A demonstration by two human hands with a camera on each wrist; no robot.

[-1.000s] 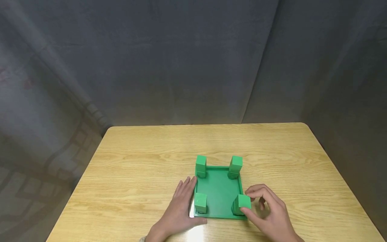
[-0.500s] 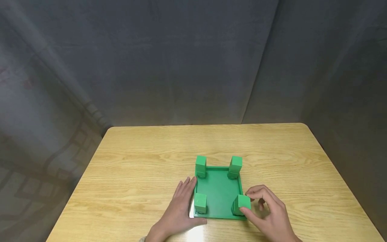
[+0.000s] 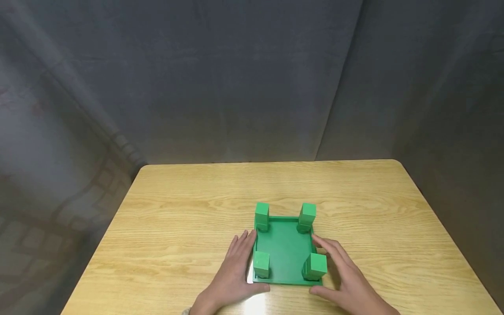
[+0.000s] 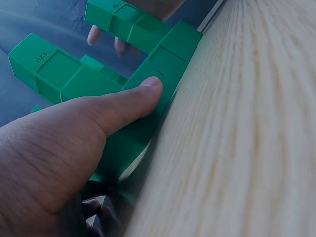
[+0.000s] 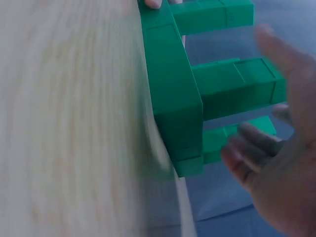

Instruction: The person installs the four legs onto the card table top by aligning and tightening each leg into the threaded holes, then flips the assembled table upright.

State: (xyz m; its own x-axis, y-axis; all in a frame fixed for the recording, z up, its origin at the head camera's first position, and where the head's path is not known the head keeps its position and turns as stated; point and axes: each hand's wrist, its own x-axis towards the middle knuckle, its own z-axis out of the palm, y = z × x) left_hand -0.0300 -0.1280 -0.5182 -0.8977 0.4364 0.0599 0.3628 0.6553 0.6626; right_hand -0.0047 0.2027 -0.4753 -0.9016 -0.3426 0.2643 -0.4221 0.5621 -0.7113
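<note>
A flat green plastic square tray (image 3: 285, 251) lies near the front edge of the light wooden surface (image 3: 189, 227), with a green rectangular post standing upright at each of its four corners: the far-left post (image 3: 261, 215), the far-right post (image 3: 306, 215), the near-left post (image 3: 261, 264) and the near-right post (image 3: 315, 266).

The left hand (image 3: 235, 269) lies flat on the surface just beside the tray's left edge, its fingers straight and held together, their tips reaching the rim between the two left posts. In the left wrist view the thumb (image 4: 123, 106) presses against the tray's outer wall (image 4: 148, 113), and nothing is curled inside the hand. Two posts show lengthwise there, one marked 120.

The right hand (image 3: 346, 280) rests on the surface at the tray's right side, fingers stretched out and slightly spread. Its fingertips come up to the rim between the two right posts, and its thumb lies near the front right corner, below the near-right post. It grips nothing. The right wrist view is blurred, yet it shows the open palm (image 5: 284, 163) facing the tray's side (image 5: 173, 98), with the fingers near the posts; whether they touch them cannot be told there.

A grey cloth backdrop (image 3: 236, 78) hangs behind the surface.
</note>
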